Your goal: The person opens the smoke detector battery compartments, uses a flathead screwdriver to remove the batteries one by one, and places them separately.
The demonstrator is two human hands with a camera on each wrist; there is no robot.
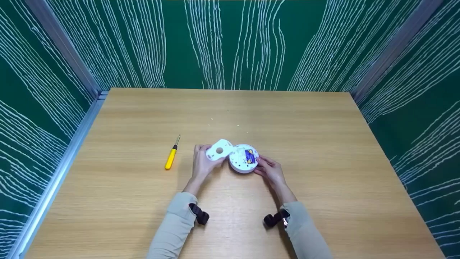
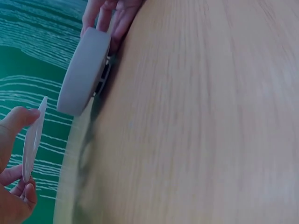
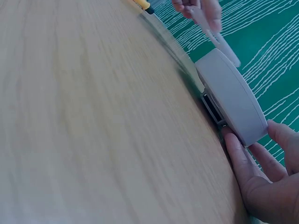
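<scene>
Left of the left hand [image 1: 202,164] lies a screwdriver [image 1: 171,157] (tip forward). That hand pinches a plate [image 1: 223,144], droppable if loosely gripped; the right hand [image 1: 272,171] grips a disc [image 1: 239,159] on its left, which could tilt if that hold slips.

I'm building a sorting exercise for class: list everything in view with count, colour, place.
Round device: one, white, in the right hand
Rectangular patch: one, blue, on the device
Holed plate: one, white, in the left hand
Screwdriver: one, yellow-black, left of the plate
Specks: several, pale, on the table
Table: one, light brown, beneath these
Walls: three, white-lined green, left, back, right
Posts: two, grey, back corners
Rail: one, silvery, left of table
Wrist cameras: two, black, wrists
Sleeves: two, pale grey, forearms
Hands: two, bare, mid-table
</scene>
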